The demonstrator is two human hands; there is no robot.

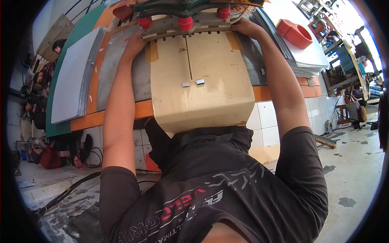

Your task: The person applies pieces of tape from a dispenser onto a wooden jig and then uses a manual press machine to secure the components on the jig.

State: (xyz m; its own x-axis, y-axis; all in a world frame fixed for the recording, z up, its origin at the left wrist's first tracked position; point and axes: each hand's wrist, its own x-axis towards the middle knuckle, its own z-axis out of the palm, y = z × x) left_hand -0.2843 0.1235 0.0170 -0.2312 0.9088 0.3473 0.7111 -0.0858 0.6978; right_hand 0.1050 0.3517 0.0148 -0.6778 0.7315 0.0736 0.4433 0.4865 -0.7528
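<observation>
Both my arms reach forward to the ends of a worn grey bar (pixel 202 25) with a row of dark holes along its near edge. My left hand (pixel 135 45) is closed at its left end, and my right hand (pixel 245 29) is closed at its right end; the fingers are partly hidden. From the bar a tan sheet (pixel 219 60) with a dark lengthwise slit runs towards me and curves down over the table edge. Two small metallic blocks, a left one (pixel 185 84) and a right one (pixel 200 82), lie on it. Above the bar sits a green metal frame (pixel 174 11) with red knobs (pixel 185 23).
A stack of pale sheets (pixel 73 77) lies on the left of the orange-edged table (pixel 142 108). On the right, another stack (pixel 302 58) bears a red tape-dispenser-like ring (pixel 295 34). Other people (pixel 38 109) sit far left. Cables (pixel 69 192) cross the floor.
</observation>
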